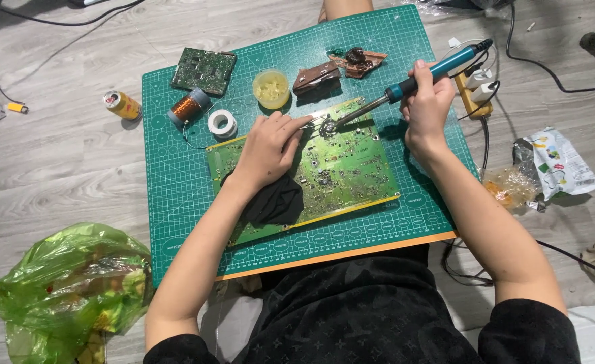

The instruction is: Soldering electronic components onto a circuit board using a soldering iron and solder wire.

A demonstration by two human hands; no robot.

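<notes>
Soldering under way on a large green circuit board (341,172), laid flat on a gridded green cutting mat (176,202) on grey wood-look floor. Right hand (427,108) wrapped around the teal grip of a soldering iron (405,84), fingers closed on the handle, metal tip slanting down to the board's upper edge. Left hand (267,148) resting on the board, fingers mostly curled, forefinger stretched toward the joint and seemingly feeding thin solder wire; wire itself too fine to confirm. Black cloth (277,202) tucked under the left wrist.

Best done, by the look of it, with the tip kept steady on the pad, the wrist braced low, the forefinger kept clear of the hot metal, the board pinned flat.

Around the work: small dark green board (204,69), copper wire spool (190,106), white solder reel (223,123), round yellow tub of paste-like flux (271,88), brown broken board pieces (338,67). Off the mat: striped drinks can (122,105), crinkled green plastic bag (68,290), glossy snack wrapper (560,165), black cable (553,74).
</notes>
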